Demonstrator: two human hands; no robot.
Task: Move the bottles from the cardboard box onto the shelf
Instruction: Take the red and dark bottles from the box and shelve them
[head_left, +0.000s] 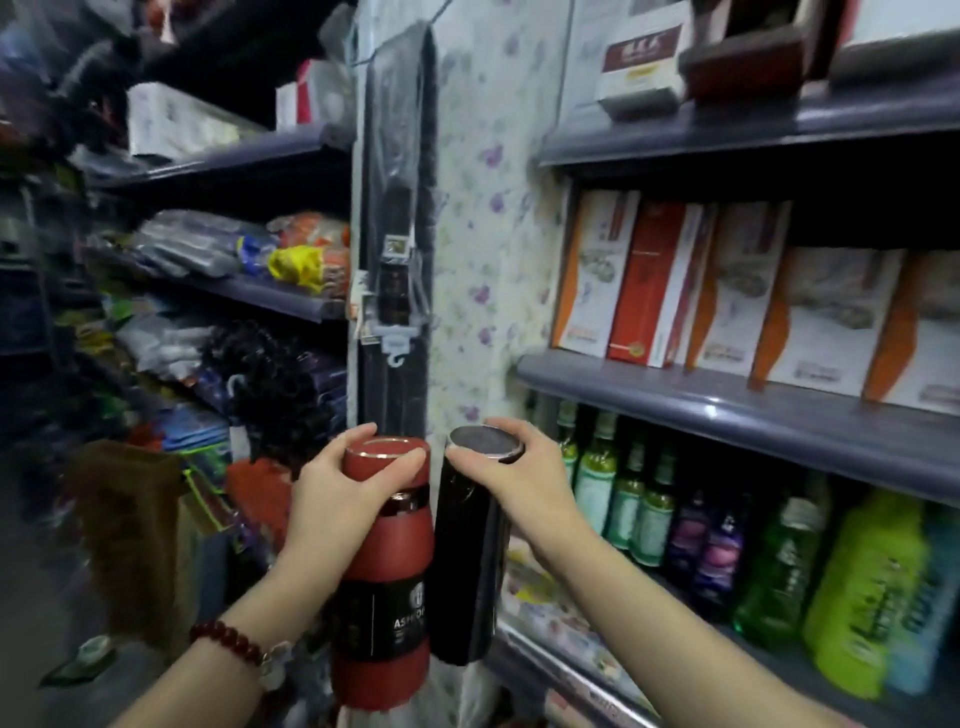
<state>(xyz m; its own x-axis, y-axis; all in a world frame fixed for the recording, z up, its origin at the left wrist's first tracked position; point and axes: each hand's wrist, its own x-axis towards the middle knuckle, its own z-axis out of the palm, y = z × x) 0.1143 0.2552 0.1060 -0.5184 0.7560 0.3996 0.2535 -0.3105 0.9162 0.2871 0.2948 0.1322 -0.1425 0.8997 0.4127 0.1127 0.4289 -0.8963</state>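
Left hand (337, 499) gripping red bottle (387, 566) by the cap — black label reads "ASH...", rest cut off. Right hand (524, 486) gripping black bottle (467, 566) at the lid. Both upright, side by side, left of shelf (727, 410).

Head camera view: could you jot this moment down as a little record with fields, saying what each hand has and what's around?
left hand: grips the red bottle near its cap
right hand: grips the black bottle at its lid
bottles: upright, side by side, held in the air
shelf: to the right, boxes on top, green and purple bottles below
cardboard box: not in view
wrist: bead bracelet on the left
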